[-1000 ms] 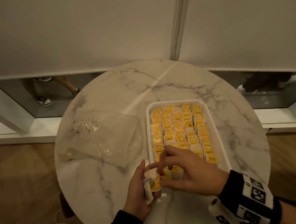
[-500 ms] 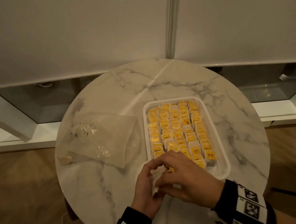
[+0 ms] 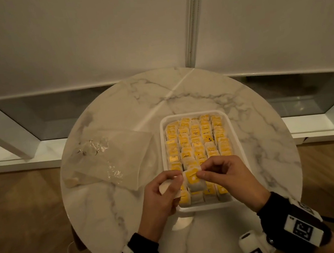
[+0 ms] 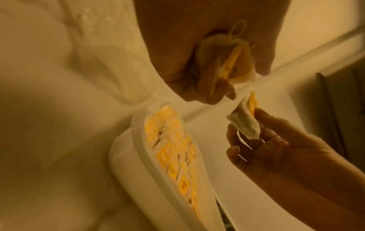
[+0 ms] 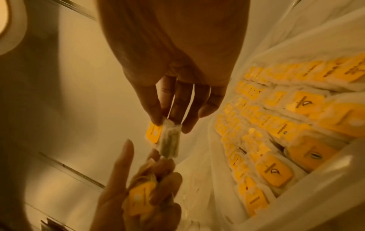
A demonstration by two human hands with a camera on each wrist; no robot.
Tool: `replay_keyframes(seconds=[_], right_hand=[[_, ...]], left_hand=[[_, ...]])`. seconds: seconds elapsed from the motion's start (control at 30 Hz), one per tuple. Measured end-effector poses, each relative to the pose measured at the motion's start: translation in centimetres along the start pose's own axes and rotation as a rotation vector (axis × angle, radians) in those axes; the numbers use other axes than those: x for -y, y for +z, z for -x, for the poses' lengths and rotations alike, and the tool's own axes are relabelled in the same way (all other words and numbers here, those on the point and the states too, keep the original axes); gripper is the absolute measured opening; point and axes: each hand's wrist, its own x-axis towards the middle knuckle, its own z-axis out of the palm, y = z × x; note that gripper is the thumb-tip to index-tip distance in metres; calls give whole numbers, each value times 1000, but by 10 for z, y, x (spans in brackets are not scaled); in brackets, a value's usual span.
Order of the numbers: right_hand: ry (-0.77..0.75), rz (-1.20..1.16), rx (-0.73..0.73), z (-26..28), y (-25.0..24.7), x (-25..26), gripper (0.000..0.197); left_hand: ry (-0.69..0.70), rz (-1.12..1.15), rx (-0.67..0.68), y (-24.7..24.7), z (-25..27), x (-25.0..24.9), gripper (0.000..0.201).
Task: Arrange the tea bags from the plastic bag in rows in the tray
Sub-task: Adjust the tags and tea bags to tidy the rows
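Two hands meet above the near end of the tray [image 3: 237, 135], the right hand [image 3: 226, 173] pinching one tea bag [image 3: 194, 177] while the left hand [image 3: 161, 195] grips more tea bags [image 4: 223, 57], with the plastic bag [image 3: 110, 159] lying on the bench [image 3: 258, 116] beyond the left hand.

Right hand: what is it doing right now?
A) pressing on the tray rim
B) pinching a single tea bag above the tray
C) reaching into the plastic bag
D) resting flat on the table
B: the right hand pinches one tea bag by its edge above the near end of the tray, while the left hand holds others.
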Motion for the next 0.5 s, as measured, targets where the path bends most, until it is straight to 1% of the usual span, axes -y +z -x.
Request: replay_keyframes(seconds=[0.03, 0.1, 0.17, 0.23, 0.27, 0.33, 0.5], right_hand=[[3, -1, 10, 1, 0, -1, 8], [8, -4, 23, 3, 0, -3, 9], [8, 9, 33, 5, -1, -4, 17], [1, 65, 63, 6, -2, -3, 20], [-3, 95, 82, 6, -3, -4, 17], [1, 135, 114, 5, -4, -5, 10], [-48, 355, 110, -1, -9, -10, 5]], left_hand=[[68, -52, 10, 2, -1, -4, 23], [192, -177, 33, 5, -6, -9, 8], [256, -281, 40, 4, -12, -10, 11], [283, -307, 70, 3, -17, -10, 9], [296, -327, 85, 4, -18, -10, 6], [308, -386, 89, 5, -20, -7, 10], [257, -464, 104, 9, -24, -5, 13]])
